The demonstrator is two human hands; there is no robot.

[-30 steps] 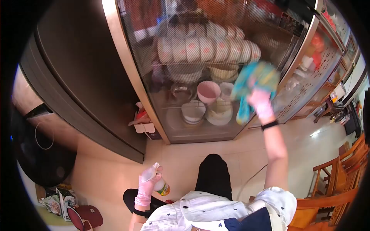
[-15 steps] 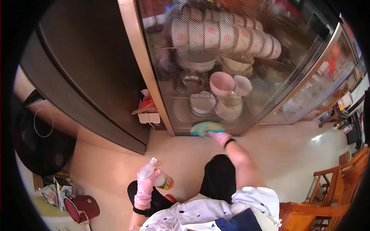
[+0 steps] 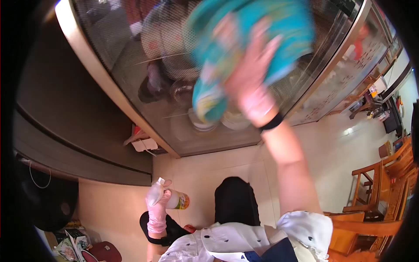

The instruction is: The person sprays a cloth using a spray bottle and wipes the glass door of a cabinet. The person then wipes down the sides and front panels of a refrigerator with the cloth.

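My right hand point(image 3: 248, 72), in a pink glove, presses a blue-green patterned cloth point(image 3: 288, 35) against the upper part of a glass cabinet door point(image 3: 218, 146). Its fingers are spread over the cloth, and motion blurs both. Part of the cloth hangs down past my palm. Stacked bowls behind the glass are largely covered by cloth and hand. Low on the left, my gloved left hand point(image 3: 158, 203) is closed around a spray bottle point(image 3: 180, 201) with a white nozzle and a colourful label, held over my knee.
A dark panel point(image 3: 78, 118) stands left of the cabinet, with a small box point(image 3: 146, 145) beside the cabinet's base. Wooden chairs point(image 3: 371, 187) are at the right. Bags and packages point(image 3: 74, 244) lie at the lower left. Light tiles point(image 3: 196, 168) cover the floor.
My right hand has moved the cloth from the door's bottom edge up to its upper part, where the cloth appears more spread out. My left hand still holds the spray bottle low. The view has shifted.
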